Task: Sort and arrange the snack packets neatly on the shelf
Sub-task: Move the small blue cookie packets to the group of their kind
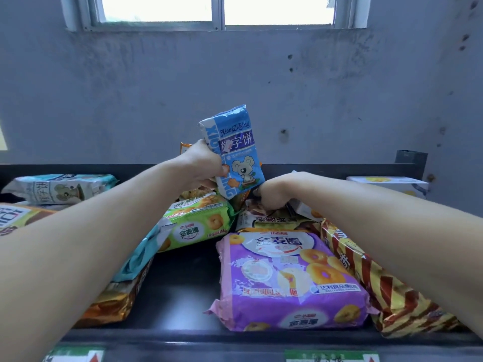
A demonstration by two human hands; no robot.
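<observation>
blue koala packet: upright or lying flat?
Upright, slightly tilted: the blue koala packet is lifted above the pile, gripped by the left hand.

You see glossy plastic film on the blue koala biscuit packet [234, 150] and the purple ring-biscuit packet [290, 280]; crinkled foil shines on the red-and-gold striped packet [379, 288]. The black shelf [177, 291] looks smooth, the grey wall [156, 87] rough and matt.
</observation>
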